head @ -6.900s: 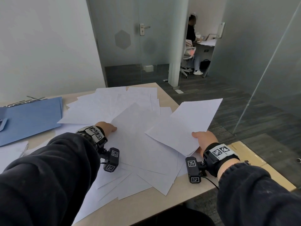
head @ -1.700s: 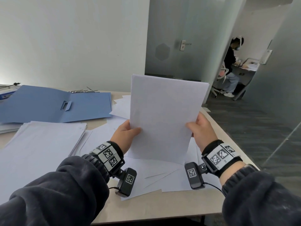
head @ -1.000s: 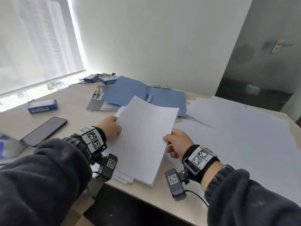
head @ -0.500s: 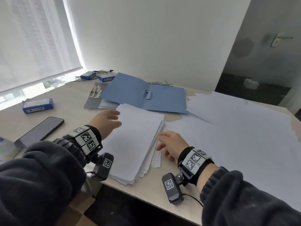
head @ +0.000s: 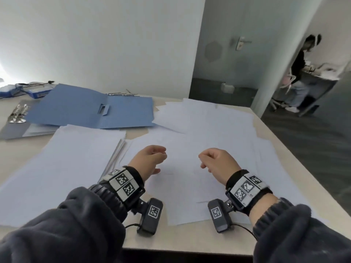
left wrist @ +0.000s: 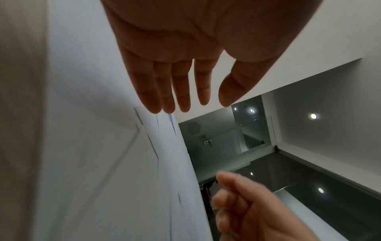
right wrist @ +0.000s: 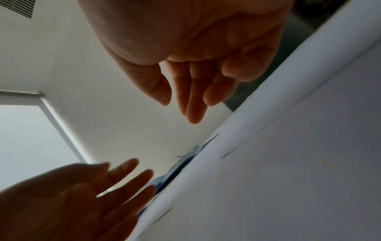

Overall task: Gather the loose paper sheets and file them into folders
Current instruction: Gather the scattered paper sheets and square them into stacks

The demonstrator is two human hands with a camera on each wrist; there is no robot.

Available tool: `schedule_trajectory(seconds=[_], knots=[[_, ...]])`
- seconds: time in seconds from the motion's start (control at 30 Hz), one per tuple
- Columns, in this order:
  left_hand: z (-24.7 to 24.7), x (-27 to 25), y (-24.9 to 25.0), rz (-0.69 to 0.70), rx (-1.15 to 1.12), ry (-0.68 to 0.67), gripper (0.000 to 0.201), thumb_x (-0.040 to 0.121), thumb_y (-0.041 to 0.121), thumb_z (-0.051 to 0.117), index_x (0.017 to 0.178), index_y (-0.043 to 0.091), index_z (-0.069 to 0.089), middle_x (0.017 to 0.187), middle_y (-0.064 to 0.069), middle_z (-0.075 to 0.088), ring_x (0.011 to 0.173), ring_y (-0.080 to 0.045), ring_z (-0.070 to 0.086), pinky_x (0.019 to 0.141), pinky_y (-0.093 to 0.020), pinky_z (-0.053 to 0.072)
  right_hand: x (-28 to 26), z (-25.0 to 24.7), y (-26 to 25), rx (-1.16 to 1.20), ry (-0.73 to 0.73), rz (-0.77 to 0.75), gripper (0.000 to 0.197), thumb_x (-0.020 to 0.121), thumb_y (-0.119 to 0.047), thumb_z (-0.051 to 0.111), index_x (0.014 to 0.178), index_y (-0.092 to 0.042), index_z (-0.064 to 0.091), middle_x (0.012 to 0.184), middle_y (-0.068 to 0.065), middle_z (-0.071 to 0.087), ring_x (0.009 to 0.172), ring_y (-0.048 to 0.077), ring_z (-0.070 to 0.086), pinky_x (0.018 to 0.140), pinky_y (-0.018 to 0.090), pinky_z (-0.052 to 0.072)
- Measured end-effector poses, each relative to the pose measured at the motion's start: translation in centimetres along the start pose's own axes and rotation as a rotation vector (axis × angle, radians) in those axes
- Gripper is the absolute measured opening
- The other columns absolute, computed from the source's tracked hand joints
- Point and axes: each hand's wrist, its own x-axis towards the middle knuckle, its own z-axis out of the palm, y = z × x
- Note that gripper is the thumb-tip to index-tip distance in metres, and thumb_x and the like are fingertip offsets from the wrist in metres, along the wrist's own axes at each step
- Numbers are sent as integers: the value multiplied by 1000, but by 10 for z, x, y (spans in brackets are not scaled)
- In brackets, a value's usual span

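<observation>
The loose paper sheets [head: 205, 141] lie spread in overlapping layers across the middle and the 2 o'clock part of the table [head: 182, 238], while a gathered stack [head: 62, 168] sits squared off at 9 o'clock from the hands, its edges fanned a little along the right side. Beyond the stack, at 11 o'clock, the blue folder [head: 89, 111] lies open and flat, with a grey clipboard [head: 11, 130] just beside it at its left and small blue boxes [head: 39, 93] further back. The left hand [head: 150, 160] and the right hand [head: 218, 164] hover above the loose sheets, apart from each other; both hold nothing, fingers slack and only lightly bent, as the wrist views confirm with palms bare and fingertips free. The step in hand looks like the return for another batch: one pile is made, many sheets are still ungathered, and nothing is filed yet. The next move, as I judge it, calls for sliding the fingers under several overlapping sheets and drawing them together without creasing the thin paper. Against half a second ago, the hands have left the stack, where they were just letting go of a batch, and have swung toward 3 o'clock over the loose sheets; the head view has turned with them, so the phone has dropped out of sight.
</observation>
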Motion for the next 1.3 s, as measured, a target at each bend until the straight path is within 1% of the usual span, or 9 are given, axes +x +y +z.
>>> schedule_trajectory(seconds=[0.13, 0.27, 0.37, 0.43, 0.6, 0.9, 1.07, 1.17, 1.3], knots=[[28, 7, -4, -11, -74, 68, 18, 92, 12, 61, 107, 20, 67, 117, -3, 65, 112, -23, 60, 98, -46, 52, 6, -54, 42, -337, 6, 54, 17, 93, -42, 58, 104, -32, 67, 116, -12, 67, 103, 11, 61, 94, 33, 50], [43, 7, -12, 1, -134, 110, 18, 92, 10, 59, 105, 18, 69, 115, 0, 67, 107, -21, 61, 101, -47, 49, 9, -79, 65, -593, -148, 137, 71, 80, -66, 64, 143, -39, 45, 157, -8, 35, 141, 19, 38, 115, 38, 35], [46, 10, -17, -22, -193, 91, 18, 92, 7, 58, 104, 15, 68, 117, -1, 67, 111, -19, 60, 102, -41, 49, 13, -80, 70, -641, -308, 187, 112, 59, -82, 66, 155, -46, 19, 168, -3, 7, 153, 20, 16, 122, 44, 22], [43, 13, -20, -65, -295, 91, 15, 94, 4, 56, 99, 12, 68, 117, -7, 67, 107, -22, 61, 99, -38, 49, 14, -76, 68, -689, -396, 203, 121, 56, -83, 68, 156, -48, 9, 169, -3, -1, 155, 21, 11, 123, 46, 19], [36, 15, -27, -86, -437, 111, 17, 97, 1, 50, 95, 6, 67, 110, -15, 71, 110, -31, 64, 94, -39, 53, 14, -67, 60, -836, -429, 179, 117, 64, -76, 72, 157, -45, 7, 169, -4, 0, 154, 24, 12, 123, 46, 20], [40, 3, -24, -18, -364, 98, 25, 96, -2, 48, 83, 11, 64, 94, -6, 73, 105, -24, 65, 95, -40, 50, 8, -66, 57, -789, -463, 110, 102, 77, -65, 72, 157, -44, 13, 169, -7, -1, 155, 21, 9, 125, 43, 15], [30, -10, -18, 24, -263, 285, 19, 80, 18, 59, 72, 28, 72, 102, 1, 75, 97, -16, 63, 100, -44, 48, 9, -64, 55, -810, -486, 101, 99, 80, -62, 71, 157, -45, 11, 169, -8, -4, 156, 22, 2, 125, 43, 11], [25, -17, -15, 28, -310, 383, 26, 86, 9, 57, 73, 27, 70, 101, 9, 74, 100, -14, 63, 96, -41, 49, 9, -64, 56, -802, -485, 109, 99, 79, -63, 71, 157, -46, 11, 169, -10, -4, 156, 20, 1, 125, 44, 11], [23, -25, -11, -40, -455, 354, 24, 89, 6, 53, 77, 21, 67, 113, -7, 70, 110, -20, 64, 93, -51, 52, 9, -64, 59, -812, -479, 101, 100, 79, -64, 71, 157, -46, 11, 168, -10, -3, 155, 19, 3, 125, 44, 12]])
